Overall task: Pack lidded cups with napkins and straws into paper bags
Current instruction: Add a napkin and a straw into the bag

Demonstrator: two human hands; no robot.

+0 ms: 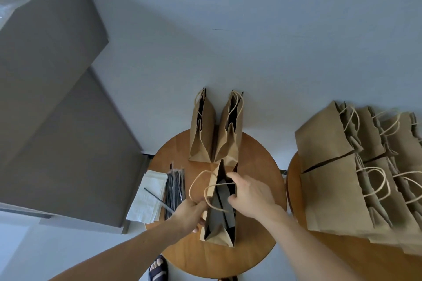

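Spreads the mouth of the paper bag (219, 232), probably for filling: pinches its left rim and twine handle (191, 188) in the left hand (189, 214), hooks curled fingers of the right hand (250, 196) over the right rim. Steadies it upright, brown, stiff and creased, on the round wooden table (258, 166), soft white napkins (148, 196) and thin black straws (175, 187) just left. Cannot make out a cup inside.

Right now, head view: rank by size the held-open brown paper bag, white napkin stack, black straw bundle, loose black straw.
1. Brown paper bag, though standing nearer the camera inflates it.
2. White napkin stack.
3. Black straw bundle.
4. Loose black straw, lying across the napkins.
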